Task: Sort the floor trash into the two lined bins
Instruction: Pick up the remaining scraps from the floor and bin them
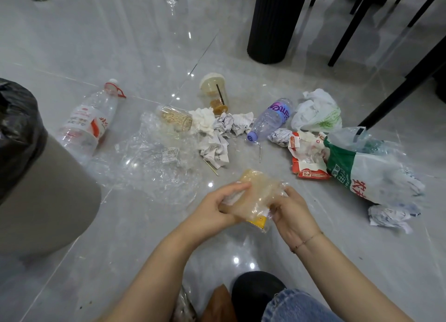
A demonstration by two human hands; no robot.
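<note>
Both hands grip one thin, crinkled clear wrapper [255,197] just above the floor: the left hand [217,207] pinches its left edge with fingers curled over, and the right hand [293,215] clamps the right side; the film is cloudy and yellowish, with a solid yellow strip at its lower corner. Beyond it the trash lies scattered on the floor [337,249], which is glossy pale grey tile with faint marbling, thin grout lines and bright ceiling-light spots. At the left a large ribbed clear plastic bottle [88,121] with a red-and-white label lies on its side, next to a wide sheet of wrinkled transparent film [154,162] bearing a small white sticker. A clear jar [175,120] with pale grainy contents lies beside a soft white tissue wad [205,120] and balls of crumpled printed paper [231,125]. Behind them lies a translucent cup [214,92] with a black straw and brownish residue. A smaller bluish bottle [271,119] with a purple label and cap lies tilted near a limp white plastic bag [317,111], a torn red-and-white paper carton [307,156] and a green-and-white printed bag [366,172]. At the far left stands a smooth grey bin [45,191] lined with a shiny black bag. A black fluted cylinder [275,20] and thin black chair legs [350,29] stand at the rear right.
</note>
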